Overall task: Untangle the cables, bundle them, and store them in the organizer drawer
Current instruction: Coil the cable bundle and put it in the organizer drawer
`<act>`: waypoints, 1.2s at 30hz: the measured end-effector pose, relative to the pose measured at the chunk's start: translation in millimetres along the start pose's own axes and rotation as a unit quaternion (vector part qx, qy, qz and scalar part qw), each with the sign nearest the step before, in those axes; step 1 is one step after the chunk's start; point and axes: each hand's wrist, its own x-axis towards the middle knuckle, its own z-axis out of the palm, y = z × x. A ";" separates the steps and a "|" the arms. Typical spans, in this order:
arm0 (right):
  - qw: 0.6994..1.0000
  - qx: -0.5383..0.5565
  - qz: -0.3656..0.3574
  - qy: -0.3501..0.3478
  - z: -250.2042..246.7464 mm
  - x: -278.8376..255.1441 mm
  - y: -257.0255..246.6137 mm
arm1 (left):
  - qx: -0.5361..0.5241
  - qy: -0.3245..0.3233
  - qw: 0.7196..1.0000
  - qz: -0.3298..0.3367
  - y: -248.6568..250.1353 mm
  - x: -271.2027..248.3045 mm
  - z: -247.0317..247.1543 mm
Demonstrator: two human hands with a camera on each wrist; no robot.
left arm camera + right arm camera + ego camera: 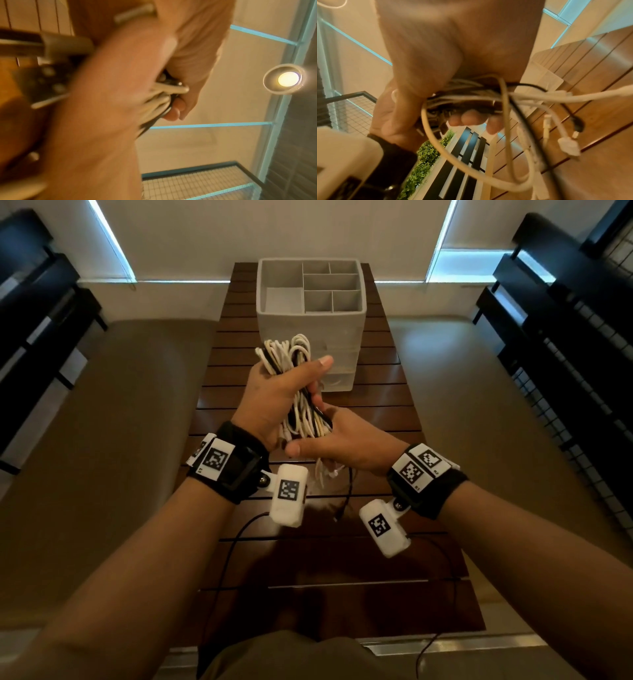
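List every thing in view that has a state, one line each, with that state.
cable bundle: gathered, held off the table, ends dangling
left hand: grips the bundle's upper part
right hand: grips its lower part
organizer: upright, top compartments empty, drawers look closed

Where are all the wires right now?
In the head view the wires are up off the table, bunched between both hands: the left hand holds the upper part, the right hand the lower, just in front of the organizer.
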 end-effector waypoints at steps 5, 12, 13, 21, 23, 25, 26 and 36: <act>0.994 -0.109 -0.008 0.016 -12.1 -4.0 14.0 | -0.032 -0.006 0.999 -0.016 6.1 5.5 -23.1; 0.963 -0.263 0.009 -0.055 -28.7 -10.0 17.4 | 0.002 -0.064 0.996 -0.056 14.0 13.5 -44.3; 0.940 -0.334 0.012 -0.076 -27.3 -7.4 13.3 | 0.048 -0.085 0.993 -0.061 14.5 13.1 -45.5; 0.767 -0.634 -0.019 -0.100 -17.3 8.8 -25.4 | 0.246 -0.139 0.957 -0.064 12.9 10.3 -24.2; 0.771 -0.634 -0.027 -0.062 -20.3 11.2 -29.7 | 0.227 -0.120 0.964 -0.068 5.1 9.0 -23.3; 0.775 -0.631 -0.028 -0.021 -23.8 11.1 -33.5 | 0.195 -0.101 0.973 -0.070 0.1 6.7 -23.5; 0.778 -0.627 -0.029 -0.005 -25.5 10.8 -35.4 | 0.179 -0.098 0.977 -0.068 -1.3 5.5 -23.3; 0.819 -0.563 -0.029 0.108 -41.1 14.5 -47.1 | 0.143 -0.153 0.976 -0.063 -1.4 -4.5 -11.6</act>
